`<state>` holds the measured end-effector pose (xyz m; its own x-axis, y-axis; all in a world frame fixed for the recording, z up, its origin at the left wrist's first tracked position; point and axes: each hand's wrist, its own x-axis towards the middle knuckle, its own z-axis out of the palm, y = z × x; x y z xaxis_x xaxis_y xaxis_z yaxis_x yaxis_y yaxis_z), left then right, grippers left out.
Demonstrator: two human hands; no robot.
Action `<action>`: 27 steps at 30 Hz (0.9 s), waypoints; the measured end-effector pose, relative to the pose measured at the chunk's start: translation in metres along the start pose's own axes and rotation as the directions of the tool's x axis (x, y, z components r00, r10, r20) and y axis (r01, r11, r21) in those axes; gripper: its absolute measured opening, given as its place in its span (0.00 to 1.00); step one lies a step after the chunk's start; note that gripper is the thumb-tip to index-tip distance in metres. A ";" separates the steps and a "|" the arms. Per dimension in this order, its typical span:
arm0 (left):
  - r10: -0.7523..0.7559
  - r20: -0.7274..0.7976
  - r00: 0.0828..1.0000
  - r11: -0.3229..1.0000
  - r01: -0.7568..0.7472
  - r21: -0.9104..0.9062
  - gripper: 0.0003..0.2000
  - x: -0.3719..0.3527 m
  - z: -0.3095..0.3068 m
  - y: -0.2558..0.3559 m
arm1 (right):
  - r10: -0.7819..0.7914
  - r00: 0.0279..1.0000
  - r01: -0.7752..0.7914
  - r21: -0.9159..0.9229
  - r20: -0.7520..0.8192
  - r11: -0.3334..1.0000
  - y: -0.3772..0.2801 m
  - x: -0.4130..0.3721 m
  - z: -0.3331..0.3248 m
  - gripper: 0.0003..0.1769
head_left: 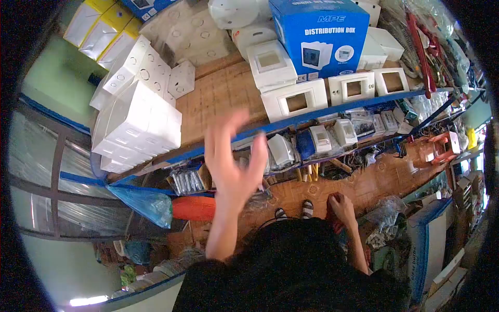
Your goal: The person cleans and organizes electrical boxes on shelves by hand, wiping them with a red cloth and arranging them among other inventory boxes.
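Observation:
My left hand [228,166] is raised in front of the shelf's blue front edge, fingers apart and holding nothing, slightly blurred by motion. Behind it lies the brown shelf board [218,93]. To its left, a stack of white junction boxes [138,119] stands at the shelf's end, with a single white junction box [182,79] beside it. My right hand [343,209] hangs low at my side with its fingers curled. Something dark red shows just below those fingers, but I cannot make out what it is.
White switch frames [296,101] line the shelf edge before a blue distribution box carton [325,39]. A lower shelf holds small packaged fittings [319,139]. A red plastic stool [444,147] stands on the tiled floor. Cartons [429,244] lean at the right.

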<state>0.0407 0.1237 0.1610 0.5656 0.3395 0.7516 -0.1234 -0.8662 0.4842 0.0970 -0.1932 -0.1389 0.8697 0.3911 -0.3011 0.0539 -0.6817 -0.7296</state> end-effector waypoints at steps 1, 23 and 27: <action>0.015 0.008 1.000 0.997 -0.015 0.074 0.25 0.031 0.010 0.003 | -0.051 0.998 0.051 0.007 -0.027 0.999 -0.002 0.003 0.003 0.21; -0.220 0.053 0.974 0.956 0.205 0.210 0.34 0.099 0.018 -0.011 | -0.073 0.997 0.073 0.081 -0.003 0.994 -0.024 -0.001 0.000 0.20; -0.141 -0.174 0.975 0.990 0.141 -0.011 0.33 0.081 -0.012 -0.023 | -0.059 0.998 0.059 0.004 -0.032 0.998 -0.017 0.004 0.005 0.20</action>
<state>0.0794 0.1756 0.2159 0.4267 0.5169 0.7421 -0.0513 -0.8054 0.5905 0.0968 -0.1770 -0.1301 0.8803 0.4107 -0.2376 0.1036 -0.6551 -0.7484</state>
